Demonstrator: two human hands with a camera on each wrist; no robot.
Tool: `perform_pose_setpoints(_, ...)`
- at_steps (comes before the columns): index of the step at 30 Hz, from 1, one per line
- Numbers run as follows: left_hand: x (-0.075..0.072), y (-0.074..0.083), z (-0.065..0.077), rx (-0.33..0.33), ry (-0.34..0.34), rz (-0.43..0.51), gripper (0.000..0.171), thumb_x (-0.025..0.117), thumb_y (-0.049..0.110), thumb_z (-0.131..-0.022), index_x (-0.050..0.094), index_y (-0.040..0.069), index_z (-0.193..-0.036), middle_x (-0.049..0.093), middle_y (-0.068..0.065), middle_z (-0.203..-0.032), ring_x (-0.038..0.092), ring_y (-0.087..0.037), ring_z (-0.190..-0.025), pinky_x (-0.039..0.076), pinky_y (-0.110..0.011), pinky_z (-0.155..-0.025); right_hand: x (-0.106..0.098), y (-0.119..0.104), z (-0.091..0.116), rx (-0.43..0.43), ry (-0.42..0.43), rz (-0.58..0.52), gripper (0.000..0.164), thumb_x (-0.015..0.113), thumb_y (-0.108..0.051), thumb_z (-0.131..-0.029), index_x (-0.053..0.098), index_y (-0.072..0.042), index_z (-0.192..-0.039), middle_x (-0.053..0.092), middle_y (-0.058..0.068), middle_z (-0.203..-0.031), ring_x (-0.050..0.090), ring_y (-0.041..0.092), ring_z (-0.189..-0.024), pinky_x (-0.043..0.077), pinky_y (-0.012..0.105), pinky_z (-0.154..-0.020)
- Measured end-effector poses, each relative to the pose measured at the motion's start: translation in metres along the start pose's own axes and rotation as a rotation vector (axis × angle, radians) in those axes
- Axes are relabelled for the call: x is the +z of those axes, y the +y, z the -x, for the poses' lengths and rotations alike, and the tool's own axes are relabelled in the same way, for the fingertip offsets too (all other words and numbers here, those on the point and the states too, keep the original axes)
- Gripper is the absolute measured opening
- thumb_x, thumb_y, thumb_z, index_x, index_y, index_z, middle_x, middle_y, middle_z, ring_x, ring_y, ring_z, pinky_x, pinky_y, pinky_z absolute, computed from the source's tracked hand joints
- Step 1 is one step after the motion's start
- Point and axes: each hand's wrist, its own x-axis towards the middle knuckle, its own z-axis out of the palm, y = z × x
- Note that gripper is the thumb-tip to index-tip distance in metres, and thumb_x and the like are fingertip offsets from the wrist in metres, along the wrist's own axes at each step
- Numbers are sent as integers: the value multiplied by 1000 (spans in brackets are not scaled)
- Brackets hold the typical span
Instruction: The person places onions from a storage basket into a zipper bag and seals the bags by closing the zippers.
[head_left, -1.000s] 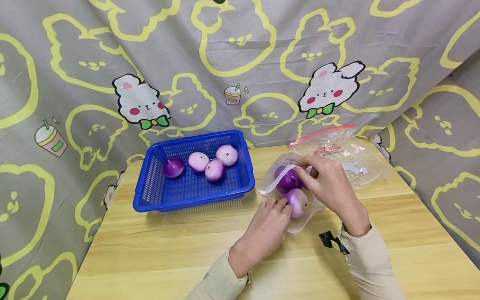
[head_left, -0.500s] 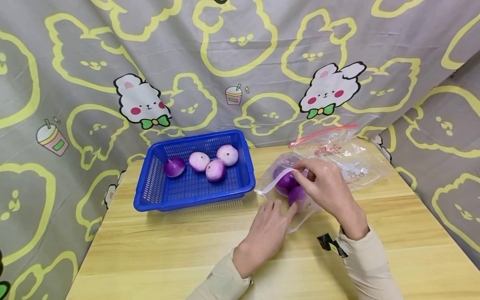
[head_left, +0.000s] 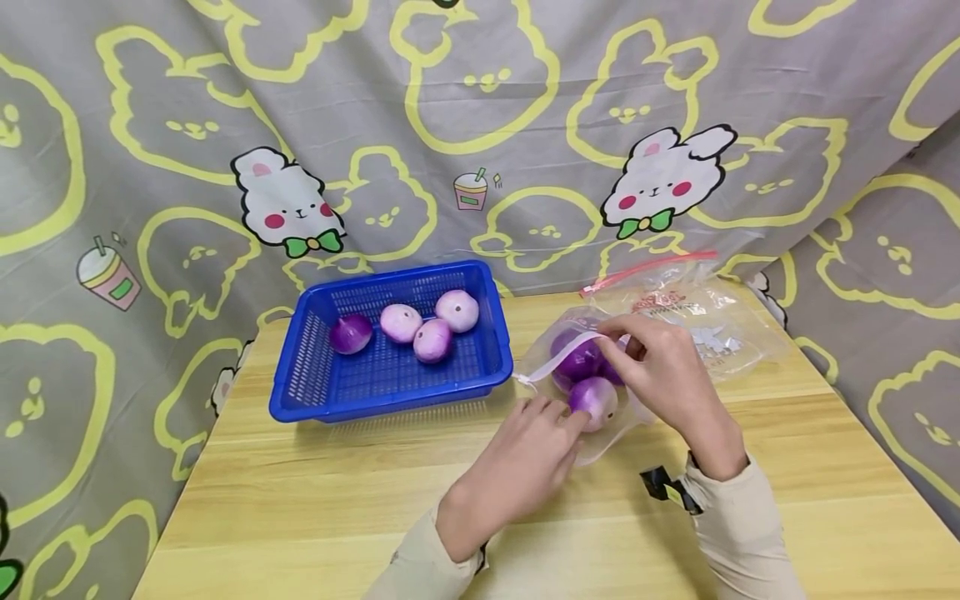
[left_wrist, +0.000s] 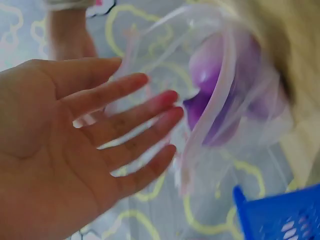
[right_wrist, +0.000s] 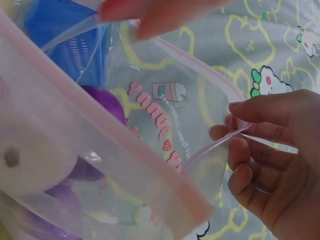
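Observation:
A clear zip bag (head_left: 558, 358) with a whitish-pink zip strip lies on the table, its mouth facing the person. Inside it sit several purple onions (head_left: 579, 364). A paler onion (head_left: 595, 403) rests near the mouth. My right hand (head_left: 660, 367) pinches the bag's upper edge between thumb and fingers; in the right wrist view the pinched rim (right_wrist: 212, 147) stretches out from those fingertips. My left hand (head_left: 517, 450) is at the mouth, fingertips right by the pale onion. In the left wrist view the left fingers (left_wrist: 135, 125) are straight and spread, with nothing in the palm.
Left of the bag stands a blue plastic basket (head_left: 390, 408) with an onion (head_left: 350, 334) at its left and several paler onions (head_left: 432, 341) grouped to the right. Another clear bag (head_left: 693, 304) with a red zip strip lies behind the right hand. A patterned curtain (head_left: 525, 108) backs the table.
The onion at the bag's mouth has turned, showing its purple side half a second ago and its pale end now. The left fingers have shifted beside it. The right hand keeps its hold.

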Motion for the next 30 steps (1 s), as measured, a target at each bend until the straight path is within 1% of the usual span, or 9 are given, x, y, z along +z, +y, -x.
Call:
perform_pose_setpoints(1,-5,-3,0,8,26,32,18,63,25,-97,66,16,-113,68,1,-105,60,-19,-98,47,-32,-81,0,1,0,-2,2,-2,12,76,-1,-84,74,-4,-95,69,3,-78,57,8,-59,45,14,-55)
perform_pose_setpoints(4,-17,-15,2,32,129,100,14,63,20,-97,67,14,-110,68,2,-103,62,-18,-95,49,-31,-77,-2,3,0,-8,9,-6,11,76,-1,-84,74,-4,-94,68,2,-76,57,8,-58,44,13,-55)
perform_pose_setpoints(6,-24,-24,3,25,195,147,14,63,16,-96,68,12,-109,69,1,-100,63,-18,-91,49,-32,-73,-2,4,0,-7,16,-8,10,76,-1,-84,74,-4,-93,68,2,-75,56,8,-57,43,13,-54)
perform_pose_setpoints(8,-30,-33,5,-1,247,179,14,64,13,-95,69,10,-109,70,0,-95,63,-19,-88,50,-33,-72,-3,5,-1,-2,20,-8,8,76,-1,-84,74,-5,-92,67,1,-74,56,8,-57,43,13,-54)
perform_pose_setpoints(11,-36,-46,8,-65,294,224,16,64,10,-95,71,7,-109,71,-3,-95,64,-20,-89,53,-35,-76,-4,6,-1,7,18,-10,7,75,-2,-85,74,-6,-91,67,0,-74,56,8,-57,43,13,-54)
perform_pose_setpoints(15,-39,-65,13,-151,323,255,15,64,9,-95,71,7,-108,70,-4,-97,64,-19,-92,53,-36,-84,-3,7,-2,14,11,-10,7,75,-3,-86,74,-6,-92,67,-1,-75,56,8,-58,43,13,-55)
perform_pose_setpoints(22,-38,-91,18,-275,344,278,15,64,8,-95,70,6,-108,69,-6,-101,65,-20,-94,54,-39,-84,-4,9,-2,23,11,-17,6,75,-4,-86,74,-6,-91,68,0,-77,57,8,-58,43,13,-56)
perform_pose_setpoints(25,-34,-100,20,-309,343,287,16,65,7,-94,70,4,-109,70,-8,-104,64,-22,-97,53,-40,-87,-4,9,-1,24,14,-15,6,75,-4,-85,74,-6,-90,68,1,-76,57,8,-58,43,14,-55)
perform_pose_setpoints(30,-29,-112,21,-338,332,306,16,65,6,-94,69,3,-109,69,-10,-109,64,-24,-100,52,-39,-90,-5,8,1,30,16,-3,6,75,-5,-86,73,-6,-91,68,0,-77,56,7,-57,43,15,-54)
